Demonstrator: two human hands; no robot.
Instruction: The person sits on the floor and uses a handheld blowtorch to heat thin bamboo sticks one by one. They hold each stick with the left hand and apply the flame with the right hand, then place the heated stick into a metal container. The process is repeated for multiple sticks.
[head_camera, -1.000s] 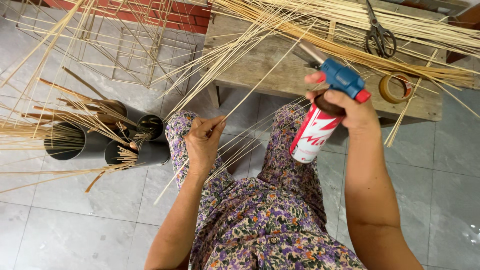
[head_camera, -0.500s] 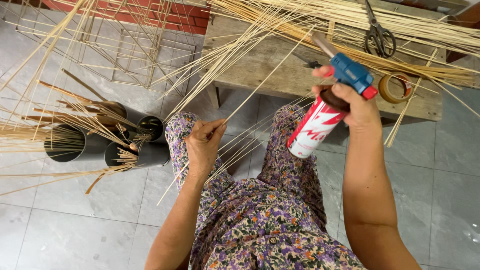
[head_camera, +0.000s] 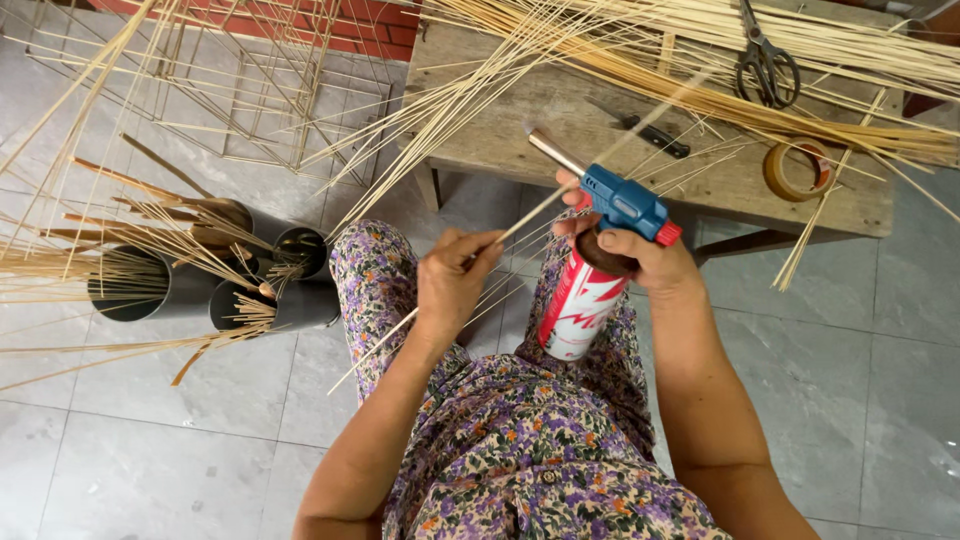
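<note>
Head view: left hand (head_camera: 452, 285) pinching thin bamboo stick (head_camera: 520, 222), right hand (head_camera: 640, 262) around cylindrical torch can (head_camera: 578, 308)

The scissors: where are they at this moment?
In the head view, the scissors lie at the upper right on the wooden bench, among the bamboo strips, above the roll of tape.

one head-worn camera looks steeply down, close over the lap, toward floor and a wooden bench (head_camera: 520, 120).
</note>
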